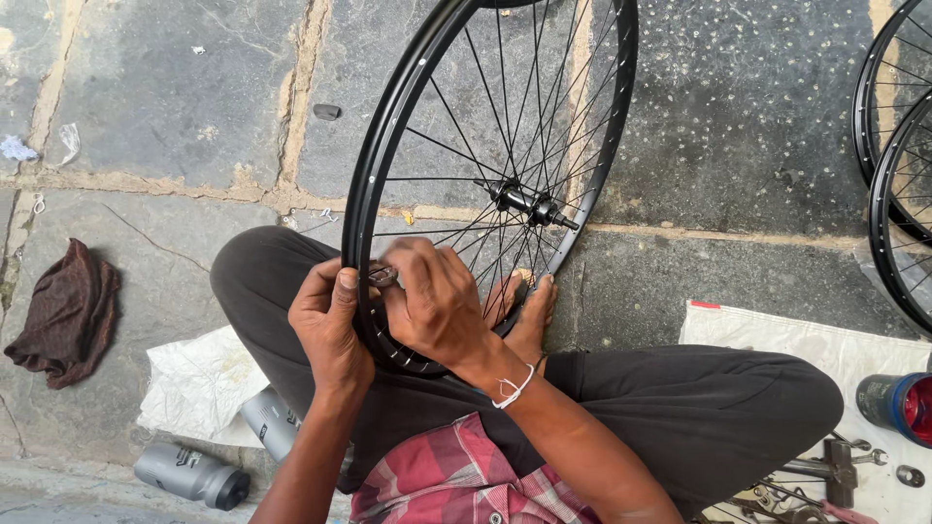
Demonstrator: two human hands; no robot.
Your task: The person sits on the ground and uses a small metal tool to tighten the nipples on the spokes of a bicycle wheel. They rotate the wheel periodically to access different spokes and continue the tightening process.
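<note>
Both hands meet at the bottom of the black bicycle wheel (490,184), which stands upright between my crossed legs on the stone floor, its rim resting against my lap. My left hand (328,325) is curled round the outside of the rim, thumb up, gripping it firmly. My right hand (432,306) reaches through from the other side, fingers closed on a small dark piece (382,276) at the rim; I cannot tell exactly what it is, as my fingers cover most of it.

I judge the main risk is the wheel rolling or tipping: it is held only by my left grip and my legs, and a hard twist from the right hand could swing it sideways. My bare toes (524,291) sit just behind the spokes, so a turning wheel could catch them. The small piece could slip from my fingertips and drop into a floor crack. Two more wheels (898,155) stand near the floor's right edge, and spanners (835,466) lie on a white sheet (777,335) beside my right knee.
</note>
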